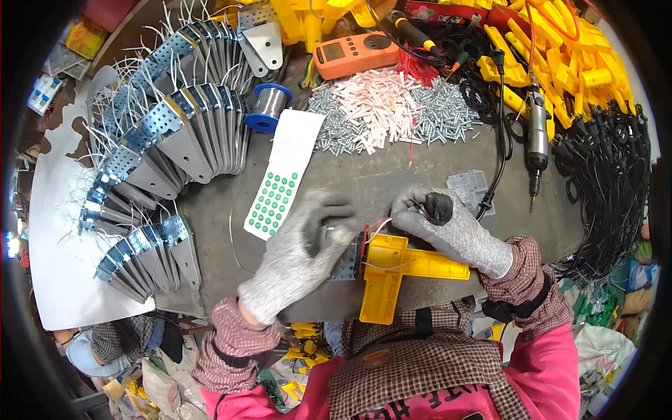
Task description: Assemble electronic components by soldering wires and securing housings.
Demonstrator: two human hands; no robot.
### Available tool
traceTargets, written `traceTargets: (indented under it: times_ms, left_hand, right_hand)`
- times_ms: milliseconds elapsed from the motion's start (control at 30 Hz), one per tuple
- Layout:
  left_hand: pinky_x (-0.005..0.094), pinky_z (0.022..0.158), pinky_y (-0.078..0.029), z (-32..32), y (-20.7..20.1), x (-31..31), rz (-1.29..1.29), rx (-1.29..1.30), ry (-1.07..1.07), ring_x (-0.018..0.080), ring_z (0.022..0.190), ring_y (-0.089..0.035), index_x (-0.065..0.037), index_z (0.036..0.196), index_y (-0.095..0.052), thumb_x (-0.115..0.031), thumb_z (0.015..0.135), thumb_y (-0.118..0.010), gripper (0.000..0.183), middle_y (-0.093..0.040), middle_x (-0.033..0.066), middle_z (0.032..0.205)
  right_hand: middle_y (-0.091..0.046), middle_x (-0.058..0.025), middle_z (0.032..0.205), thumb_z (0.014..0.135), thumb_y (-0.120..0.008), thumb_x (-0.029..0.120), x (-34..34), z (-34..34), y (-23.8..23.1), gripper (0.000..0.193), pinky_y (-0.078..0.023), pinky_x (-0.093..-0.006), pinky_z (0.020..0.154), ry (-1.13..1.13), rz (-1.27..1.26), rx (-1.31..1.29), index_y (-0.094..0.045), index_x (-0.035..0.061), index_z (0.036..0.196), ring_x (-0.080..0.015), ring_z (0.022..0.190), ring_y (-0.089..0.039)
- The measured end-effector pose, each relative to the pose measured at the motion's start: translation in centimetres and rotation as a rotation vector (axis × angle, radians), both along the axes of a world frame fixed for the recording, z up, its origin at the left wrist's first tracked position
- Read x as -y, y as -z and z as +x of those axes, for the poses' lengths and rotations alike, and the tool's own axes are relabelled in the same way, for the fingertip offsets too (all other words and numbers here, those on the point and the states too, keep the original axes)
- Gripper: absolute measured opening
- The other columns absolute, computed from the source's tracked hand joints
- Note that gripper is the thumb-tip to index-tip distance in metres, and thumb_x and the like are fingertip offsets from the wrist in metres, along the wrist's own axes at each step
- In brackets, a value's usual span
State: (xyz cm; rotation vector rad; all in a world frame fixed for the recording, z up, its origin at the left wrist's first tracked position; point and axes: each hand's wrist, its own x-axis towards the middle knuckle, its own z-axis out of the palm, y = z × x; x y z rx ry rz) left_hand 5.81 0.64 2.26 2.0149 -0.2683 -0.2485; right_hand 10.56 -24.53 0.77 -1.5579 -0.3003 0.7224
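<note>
Both my hands wear grey knit gloves. My left hand (304,248), slightly smeared by motion, hovers over a perforated metal plate (344,266) with its fingers apart and nothing seen between them. The plate adjoins a yellow T-shaped plastic housing (383,290) at the table's near edge. Closed fingers of my right hand (448,227) pinch thin wires (380,225), white and red, that rise from the housing's top. A dark patch covers one of its fingertips; the wire ends are hidden there. Under my right wrist lies the housing's side arm.
Curved rows of grey metal brackets (189,143) with white wires fill the left. Behind my hands lie a sheet of green stickers (283,175), a solder spool (268,108), piles of screws (448,112) and pale plugs (378,105), and an orange meter (355,54). An electric screwdriver (537,133) hangs right, beside black cables (605,182).
</note>
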Motion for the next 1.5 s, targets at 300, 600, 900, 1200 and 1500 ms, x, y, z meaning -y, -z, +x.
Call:
traceTargets:
  times_ms: [300,600,900,1200,1500]
  left_hand:
    - [0.0359,0.101,-0.048,3.0,-0.7,-0.8,-0.596,-0.437,0.044,0.0217,0.109,-0.063,0.004,0.139,-0.039,-0.042,0.109,-0.038,0.056,-0.066,0.0119,0.110]
    - [0.0348,0.106,-0.044,3.1,-1.7,1.0,-0.042,-0.025,0.341,0.0181,0.123,-0.055,-0.001,0.138,-0.052,-0.032,0.109,-0.041,0.043,-0.059,0.0116,0.130]
    - [0.0357,0.104,-0.044,3.0,-2.2,0.6,-0.154,-0.273,0.242,0.0155,0.117,-0.054,-0.003,0.137,-0.054,-0.021,0.098,-0.064,0.045,-0.064,0.0070,0.120]
    - [0.0537,0.114,-0.037,2.9,-4.5,2.9,0.690,0.638,0.459,0.0244,0.092,-0.064,-0.009,0.121,-0.065,-0.009,0.075,-0.072,0.047,-0.064,0.0072,0.087]
    - [0.0259,0.089,-0.047,4.2,-6.0,2.5,-0.114,-0.283,0.384,0.0090,0.088,-0.057,-0.002,0.127,-0.055,-0.010,0.098,-0.055,0.031,-0.062,0.0008,0.096]
  right_hand:
    - [-0.065,-0.0016,0.089,0.099,-0.062,0.013,0.1,-0.5,0.5,0.012,-0.051,-0.0237,0.080,0.059,0.128,-0.075,-0.060,0.0015,0.102,-0.0053,0.088,-0.060]
    - [-0.062,-0.0046,0.085,0.093,-0.069,0.013,-0.1,-0.6,1.5,0.013,-0.050,-0.0300,0.073,0.025,0.060,0.511,-0.063,0.0048,0.100,-0.0138,0.079,-0.061]
    - [-0.063,-0.0073,0.091,0.090,-0.073,0.018,0.1,-0.6,1.1,0.013,-0.051,-0.0320,0.069,0.052,-0.168,0.607,-0.066,0.0088,0.096,-0.0218,0.079,-0.065]
    - [-0.062,-0.0085,0.090,0.088,-0.073,0.019,0.1,-0.9,1.8,0.014,-0.053,-0.0385,0.068,0.018,-0.256,0.809,-0.065,0.0117,0.096,-0.0292,0.080,-0.067]
    - [-0.061,-0.0093,0.087,0.085,-0.076,0.017,0.3,-0.9,1.6,0.019,-0.052,-0.0388,0.067,-0.008,-0.195,0.886,-0.064,0.0079,0.096,-0.0297,0.078,-0.066]
